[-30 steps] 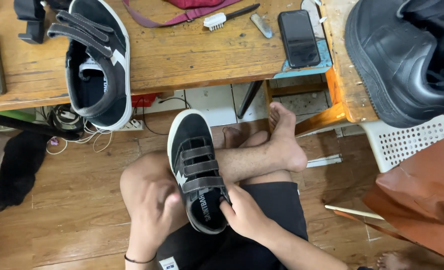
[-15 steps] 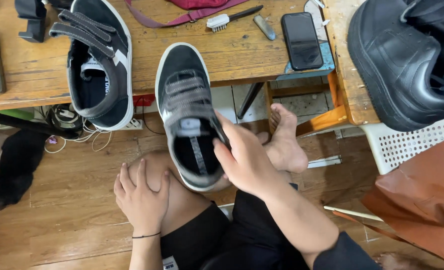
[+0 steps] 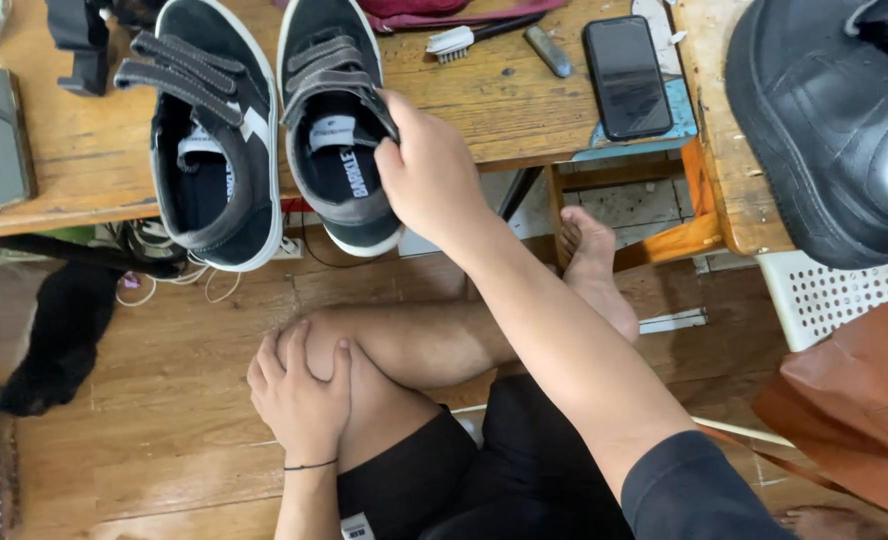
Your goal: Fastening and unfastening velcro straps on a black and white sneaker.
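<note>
My right hand (image 3: 432, 175) grips the side of a black strap sneaker with a white sole (image 3: 332, 120), which lies on the wooden table (image 3: 484, 110) with its heel over the front edge. Its matching sneaker (image 3: 209, 140) lies just to the left, straps loose, heel also overhanging. My left hand (image 3: 302, 390) rests flat on my bent knee, a thin black band at the wrist. My bare foot (image 3: 596, 262) is under the table.
A black phone (image 3: 629, 75), a small brush (image 3: 459, 38), a grey stick-shaped tool (image 3: 547, 50) and red cloth (image 3: 434, 10) lie on the table. A large black leather shoe (image 3: 824, 120) sits at right. Cables and a black cloth lie on the wooden floor at left.
My right hand lifted the sneaker from my lap up to the table beside its pair. My left hand let go of the sneaker and settled on my knee.
</note>
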